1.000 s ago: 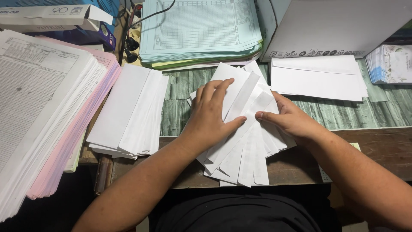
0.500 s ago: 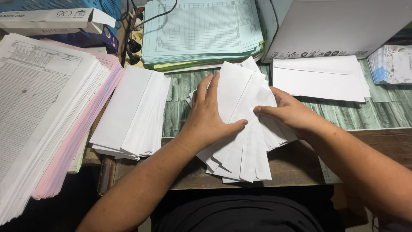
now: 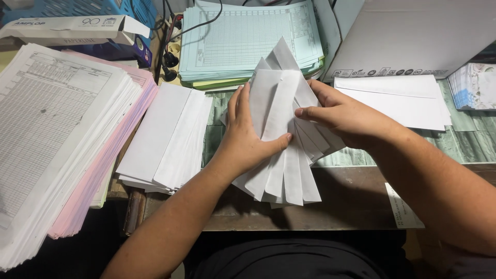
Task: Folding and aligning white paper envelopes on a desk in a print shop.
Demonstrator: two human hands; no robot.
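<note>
White envelopes (image 3: pixel 281 129) fanned, tilted up | left hand (image 3: pixel 245 142) thumb clamps front | right hand (image 3: pixel 346 116) fingers pinch far edges, squaring stack

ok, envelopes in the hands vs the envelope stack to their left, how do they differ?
The fanned envelopes are splayed and lifted, gripped by the left hand and right hand; the side stack lies flat on the desk, untouched. The fanned envelopes spread at differing angles; the side stack's run nearly parallel, slightly offset. Both are plain white, long envelopes.
</note>
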